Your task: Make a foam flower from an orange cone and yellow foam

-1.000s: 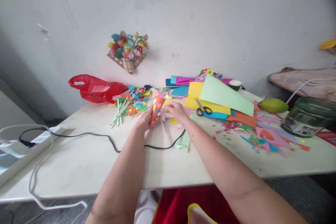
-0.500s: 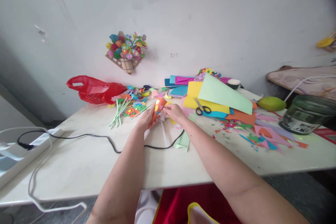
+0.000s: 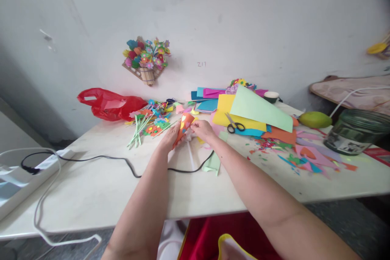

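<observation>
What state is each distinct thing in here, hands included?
Orange cone: rolled, heart-decorated, tilted, held.
Left hand: closed around the cone.
Right hand: fingers at the cone's upper edge; exact grip unclear.
Scissors: lying on coloured sheets, unheld.
Pale green sheet: lying over the yellow sheet.
Red bag: slumped on the table.
Glass jar: upright.
Wall basket: hanging, filled with flowers.

Left hand (image 3: 172, 136) curled, right hand (image 3: 203, 130) — fingers (image 3: 196, 126) bent
</observation>
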`<state>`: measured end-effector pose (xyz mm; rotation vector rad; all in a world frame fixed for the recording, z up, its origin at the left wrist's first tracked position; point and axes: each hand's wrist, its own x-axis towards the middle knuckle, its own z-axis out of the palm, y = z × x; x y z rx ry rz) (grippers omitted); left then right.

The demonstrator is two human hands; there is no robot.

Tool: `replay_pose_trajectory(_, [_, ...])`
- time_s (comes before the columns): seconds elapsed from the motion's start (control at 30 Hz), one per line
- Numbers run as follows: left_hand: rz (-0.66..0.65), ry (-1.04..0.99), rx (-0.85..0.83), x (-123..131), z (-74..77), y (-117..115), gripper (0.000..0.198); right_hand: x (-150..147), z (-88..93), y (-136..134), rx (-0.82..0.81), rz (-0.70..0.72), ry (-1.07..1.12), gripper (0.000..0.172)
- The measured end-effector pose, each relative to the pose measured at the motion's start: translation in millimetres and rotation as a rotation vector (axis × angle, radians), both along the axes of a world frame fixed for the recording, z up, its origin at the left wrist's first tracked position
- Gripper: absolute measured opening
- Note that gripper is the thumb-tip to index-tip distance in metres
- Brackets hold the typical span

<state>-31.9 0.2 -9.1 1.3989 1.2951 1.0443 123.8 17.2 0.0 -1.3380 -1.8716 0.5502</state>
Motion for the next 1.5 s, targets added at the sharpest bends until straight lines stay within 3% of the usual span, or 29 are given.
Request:
replay_pose_trajectory(0.43, [-0.072, -0.163, -0.152, -5.1, -7.6, 9.3, 0.056, 0.1, -5.5, 5.3, 0.023, 0.024, 0.100, 0.016])
replay_pose_trajectory(0.83, [-0.019, 0.007, -0.011, 0.9, -0.7, 0.3, 0.053, -2.7, -15.0, 13.4, -0.020, 0.038, 0.267, 0.021])
replay_pose_trajectory(1.17, [-0.013, -0.071, -0.030, -0.4, -3.8, 3.2, 0.054, -3.0, -19.2, 18.6, -0.071, 0.011, 0.361, 0.011])
replay_pose_trajectory(1.5, [0.010, -0.066, -0.035, -1.4, -3.9, 4.5, 0.054, -3.3, -14.1, 13.8, -0.101, 0.065, 0.387, 0.013])
